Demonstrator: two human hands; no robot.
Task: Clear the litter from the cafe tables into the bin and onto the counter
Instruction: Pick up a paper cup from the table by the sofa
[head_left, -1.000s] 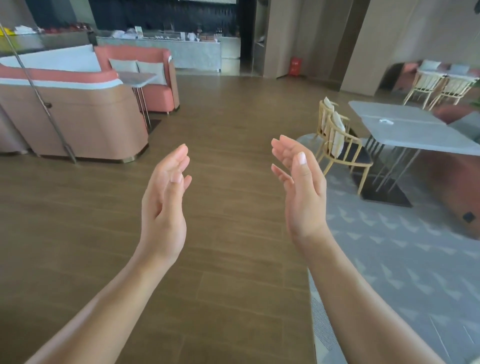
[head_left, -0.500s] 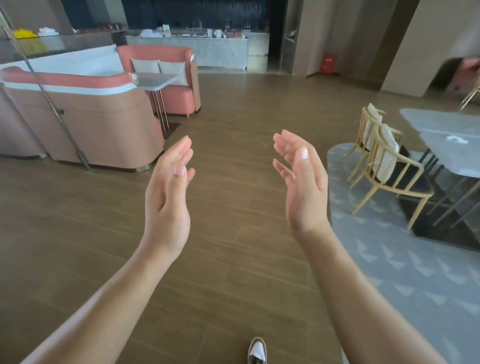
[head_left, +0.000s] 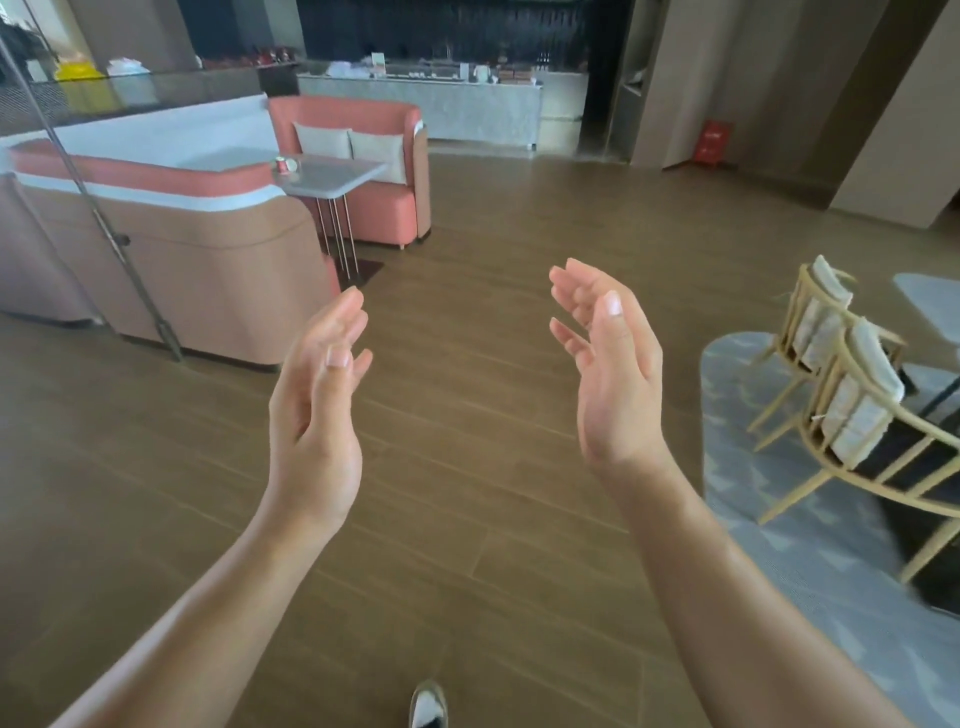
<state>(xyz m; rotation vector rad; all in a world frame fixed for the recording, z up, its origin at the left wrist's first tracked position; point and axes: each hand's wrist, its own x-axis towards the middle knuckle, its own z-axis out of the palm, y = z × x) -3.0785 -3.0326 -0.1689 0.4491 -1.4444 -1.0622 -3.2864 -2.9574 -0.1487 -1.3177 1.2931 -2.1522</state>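
A pale grey desk on thin metal legs carries a small red cup near its left end (details too small to tell), above brown wooden floor.

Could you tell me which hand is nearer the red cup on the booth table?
Left. The left hand hovers open, well short of the red cup; the right hand is open too, farther to the right.

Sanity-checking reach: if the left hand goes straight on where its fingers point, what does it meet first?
Way looks free nearby. The left hand points over the wood floor toward the grey table at the pink booth. That seems first, though depth is unclear.
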